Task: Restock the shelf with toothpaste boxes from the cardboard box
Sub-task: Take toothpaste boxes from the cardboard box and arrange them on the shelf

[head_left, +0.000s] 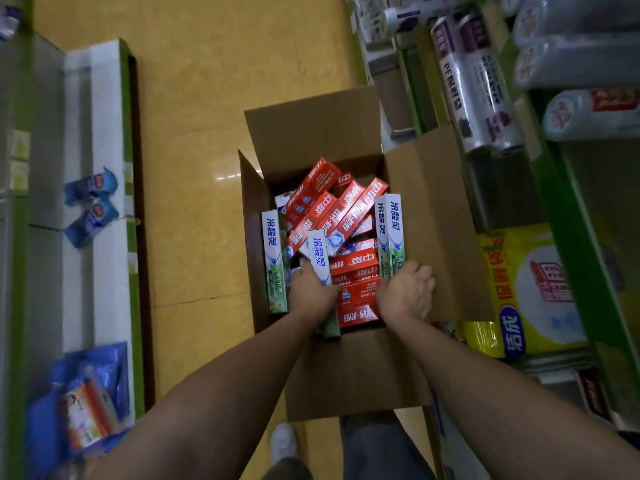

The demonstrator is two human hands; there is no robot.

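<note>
The open cardboard box (254, 202) sits on the yellow tiled floor (194, 98) between two shelf runs, and every toothpaste box is inside it. None is on a shelf yet.

The left hand (313, 292) grips a white-and-green toothpaste box (318, 252) standing on end near the middle. Its fingers wrap round the carton and are mostly hidden behind it. The right hand (407, 292) holds the lower end of a pair of white-and-green boxes (390, 226) standing against the right wall, with its fingers (424, 273) curled round them.

The main risk is the loose heap of red toothpaste boxes (322, 202), which lie crosswise and lean on the cartons being held. Lifting either handful straight up could drag a red carton over the rim or tip the pile. The pair in the right hand is pinched only at one end, so the two cartons could fan apart and one could slip out. Another upright white-and-green carton (275, 261) against the left wall looks likely to fall inward once its neighbour leaves.

The raised right flap (440, 230) stands between the box and the right-hand shelf (568, 188). That shelf holds rolls of cling film (485, 84) and a yellow pack (530, 292). Blue packets (91, 206) sit on the left-hand shelf (104, 133). Which shelf takes the toothpaste cannot be told.
</note>
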